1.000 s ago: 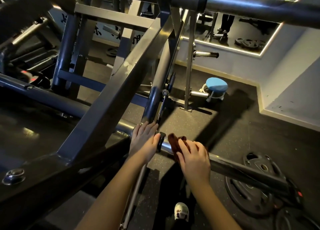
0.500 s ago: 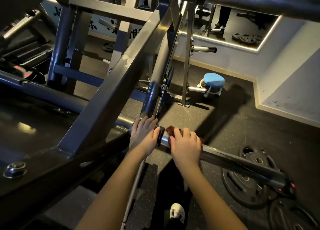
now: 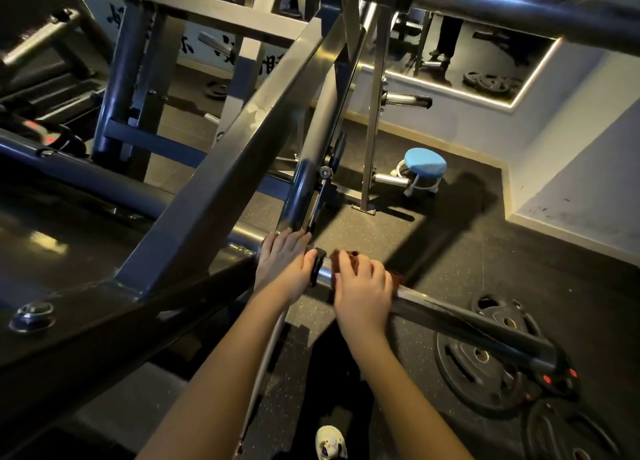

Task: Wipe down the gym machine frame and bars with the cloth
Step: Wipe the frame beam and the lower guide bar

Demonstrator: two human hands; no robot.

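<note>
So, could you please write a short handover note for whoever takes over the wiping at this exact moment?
Left hand: fingers laid flat on the frame joint beside the black collar, holding nothing.
Right hand: grips the brown cloth against the long bar, just right of the collar.
Done: the picture does not show which parts are already wiped.
Left: probably the bar out to its far end above the weight plates, then the sloping frame beam.

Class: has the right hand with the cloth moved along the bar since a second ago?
Yes. The right hand, gripping the cloth, has slid along the bar toward the black collar, which sits beside the left hand.
</note>
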